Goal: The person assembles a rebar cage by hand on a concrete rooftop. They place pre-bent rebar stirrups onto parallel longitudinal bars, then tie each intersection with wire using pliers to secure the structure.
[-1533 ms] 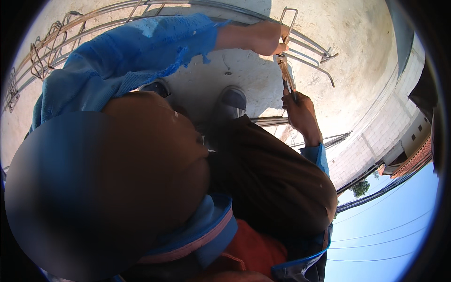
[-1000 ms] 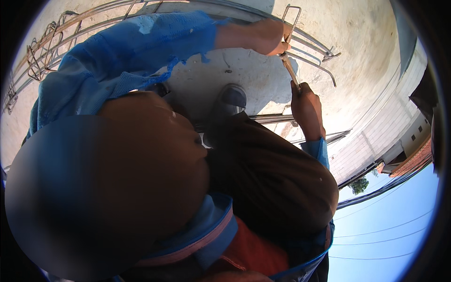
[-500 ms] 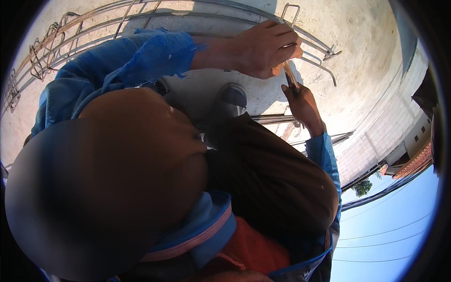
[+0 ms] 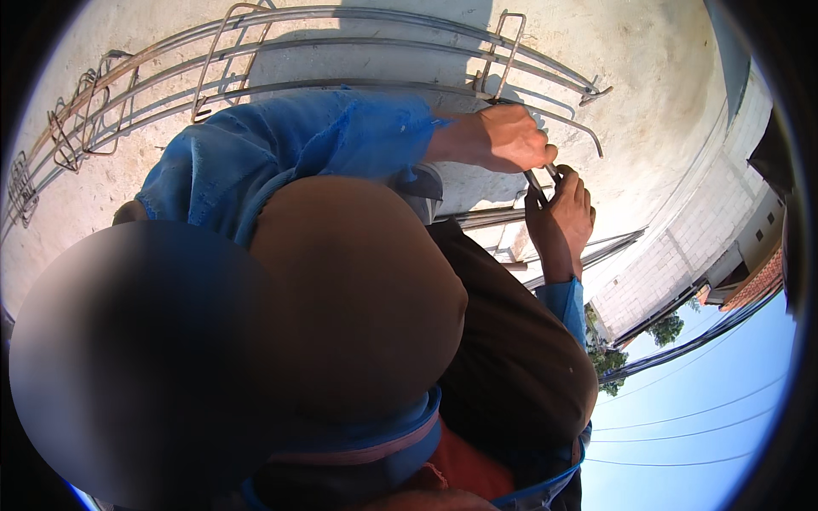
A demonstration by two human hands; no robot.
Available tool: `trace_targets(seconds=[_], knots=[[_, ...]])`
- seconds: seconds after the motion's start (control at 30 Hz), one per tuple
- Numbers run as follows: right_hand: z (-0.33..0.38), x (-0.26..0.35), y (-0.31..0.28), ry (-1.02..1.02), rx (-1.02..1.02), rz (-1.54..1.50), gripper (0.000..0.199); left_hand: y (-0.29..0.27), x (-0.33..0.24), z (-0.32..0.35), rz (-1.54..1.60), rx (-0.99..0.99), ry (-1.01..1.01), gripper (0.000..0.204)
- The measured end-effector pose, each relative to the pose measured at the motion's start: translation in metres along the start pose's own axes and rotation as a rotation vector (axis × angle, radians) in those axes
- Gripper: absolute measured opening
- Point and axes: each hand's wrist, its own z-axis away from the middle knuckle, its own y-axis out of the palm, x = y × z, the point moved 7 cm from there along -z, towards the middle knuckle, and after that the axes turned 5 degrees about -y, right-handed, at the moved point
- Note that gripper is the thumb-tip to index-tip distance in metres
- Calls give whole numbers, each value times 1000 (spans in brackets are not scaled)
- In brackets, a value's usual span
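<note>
My left hand (image 4: 514, 139) reaches in from the left in a frayed blue sleeve. Its fingers are curled closed at the upper end of a dark two-armed metal tool that looks like pincers (image 4: 535, 182); whatever they grip is hidden. My right hand (image 4: 564, 217) is wrapped around the tool's lower part, thumb to the left and fingers to the right. Just beyond both hands lies a rebar cage (image 4: 375, 41) of long steel bars with bent stirrups. One stirrup (image 4: 513, 53) stands upright near the cage's right end, close to my left hand.
Loose steel bars (image 4: 490, 217) lie on the concrete below my hands. My dark-trousered knee (image 4: 545, 375) rises at the lower right and a shoe (image 4: 423, 192) shows under my left sleeve. A pale block wall (image 4: 682, 238) runs along the right.
My left hand has come down and slightly right, away from the cage bars, close to my right hand. My right hand has shifted slightly right and down, with the tool still in it.
</note>
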Motion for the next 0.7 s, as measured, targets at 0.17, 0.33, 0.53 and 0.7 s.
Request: trace_targets(seconds=[0.17,0.33,0.53,0.7], knots=[[0,-9,43,-111,-284,83,41,14,-1,0,-123,-40,-9,16],[2,-10,66,-52,-182,-234,24,30,-37,4,-194,-170,-2,19],[-3,-12,67,149,-90,-141,34,35,-24,-3,-35,11,-25,20],[-2,-25,73,266,46,-251,42,34,-31,-10,-1,101,-23,15]])
